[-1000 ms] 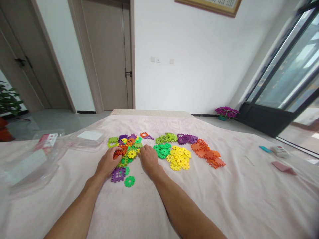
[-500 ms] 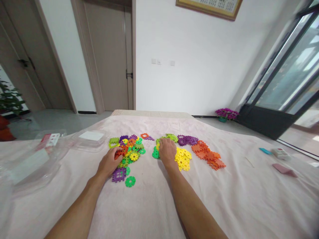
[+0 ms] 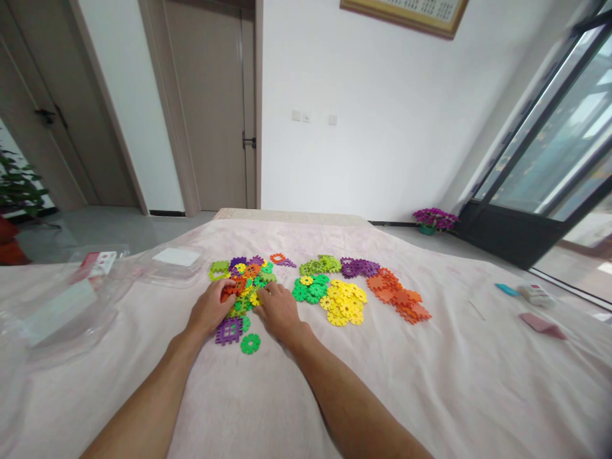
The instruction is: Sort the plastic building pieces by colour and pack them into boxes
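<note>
A mixed heap of plastic interlocking pieces (image 3: 242, 306) in several colours lies on the cloth in front of me. My left hand (image 3: 211, 306) is at its left side, fingers closed on an orange square piece (image 3: 236, 285). On the right side of the heap my right hand (image 3: 280, 309) bends its fingers and thumb around a yellow flower-shaped disc (image 3: 255, 299), partly hidden by them. Nearer to me lie a purple square piece (image 3: 229, 331) and a green disc (image 3: 250, 343).
Right of the heap are single-colour groups: green discs (image 3: 310, 290), yellow discs (image 3: 345, 303), light-green pieces (image 3: 321, 265), purple pieces (image 3: 359, 268) and orange pieces (image 3: 396, 296). Clear plastic packages (image 3: 67, 312) lie at the left. A pink cloth (image 3: 542, 324) and a blue item (image 3: 507, 290) lie far right.
My right hand has moved left, from the green and yellow disc groups to the mixed heap. The green group is uncovered, with a yellow disc on it. My left hand stays nearly in place.
</note>
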Demonstrator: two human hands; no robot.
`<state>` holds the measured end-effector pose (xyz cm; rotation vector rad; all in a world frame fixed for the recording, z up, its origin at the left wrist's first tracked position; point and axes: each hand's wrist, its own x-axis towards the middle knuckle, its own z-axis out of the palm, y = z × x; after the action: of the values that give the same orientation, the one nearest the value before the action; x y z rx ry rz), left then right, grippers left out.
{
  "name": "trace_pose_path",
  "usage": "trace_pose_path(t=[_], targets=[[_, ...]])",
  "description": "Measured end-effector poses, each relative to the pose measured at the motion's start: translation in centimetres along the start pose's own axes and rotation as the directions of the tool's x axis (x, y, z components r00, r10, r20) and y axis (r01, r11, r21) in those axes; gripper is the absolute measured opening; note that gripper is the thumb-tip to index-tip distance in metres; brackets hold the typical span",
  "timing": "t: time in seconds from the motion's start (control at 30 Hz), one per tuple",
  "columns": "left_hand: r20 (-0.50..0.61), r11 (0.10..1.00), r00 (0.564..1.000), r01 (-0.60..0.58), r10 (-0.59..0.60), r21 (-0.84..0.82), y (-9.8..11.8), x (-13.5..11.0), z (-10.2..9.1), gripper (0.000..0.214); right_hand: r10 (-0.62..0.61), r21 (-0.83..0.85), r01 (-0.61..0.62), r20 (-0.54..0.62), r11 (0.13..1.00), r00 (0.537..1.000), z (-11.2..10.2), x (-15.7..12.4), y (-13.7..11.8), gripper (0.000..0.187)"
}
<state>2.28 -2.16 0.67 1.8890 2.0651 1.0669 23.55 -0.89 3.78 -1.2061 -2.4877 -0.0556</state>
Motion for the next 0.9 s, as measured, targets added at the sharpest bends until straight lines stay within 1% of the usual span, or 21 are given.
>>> trace_pose_path(t=[0.17,0.23,0.3,0.4,0.5,0.6,0.7,0.8,0.9], targets=[[-0.002,1.000,1.000,-0.004,0.004,0.001,0.2,0.0,-0.2,0.035,-0.030,0.014,0.030,-0.014,0.999,0.999,0.0,-0.2,0.1,0.023],[-0.005,1.000,1.000,-0.005,0.005,0.006,0.1,0.0,-0.1,0.035,-0.037,0.037,0.037,-0.017,0.999,0.999,0.1,-0.4,0.3,0.026],[-0.005,1.000,1.000,-0.004,0.004,0.010,0.0,0.1,-0.1,0.035,-0.001,0.079,0.003,-0.019,0.997,1.000,0.3,-0.4,0.7,0.029],[0.005,1.000,1.000,-0.002,0.002,0.011,-0.2,0.1,0.0,0.036,0.118,0.173,-0.107,-0.053,0.979,0.992,0.4,0.0,1.6,0.026],[0.015,1.000,1.000,-0.002,0.002,0.006,-0.3,0.1,0.1,0.037,0.234,0.259,-0.191,-0.145,0.947,0.961,0.0,0.4,3.1,0.027],[0.017,1.000,1.000,0.004,-0.004,0.009,-0.2,0.1,0.1,0.036,0.356,0.295,-0.284,-0.227,0.912,0.907,-0.8,0.6,5.3,0.030],[0.008,1.000,1.000,0.007,-0.007,0.005,-0.2,0.1,0.0,0.035,0.467,0.274,-0.400,-0.253,0.875,0.848,-1.6,0.6,7.5,0.031],[-0.003,1.000,1.000,0.012,-0.012,0.008,-0.3,0.1,0.1,0.034,0.498,0.192,-0.460,-0.294,0.867,0.816,-1.9,0.3,9.1,0.030],[0.004,1.000,1.000,0.014,-0.014,0.009,-0.4,0.2,0.1,0.035,0.491,0.140,-0.473,-0.347,0.870,0.800,-1.9,0.2,9.4,0.029]])
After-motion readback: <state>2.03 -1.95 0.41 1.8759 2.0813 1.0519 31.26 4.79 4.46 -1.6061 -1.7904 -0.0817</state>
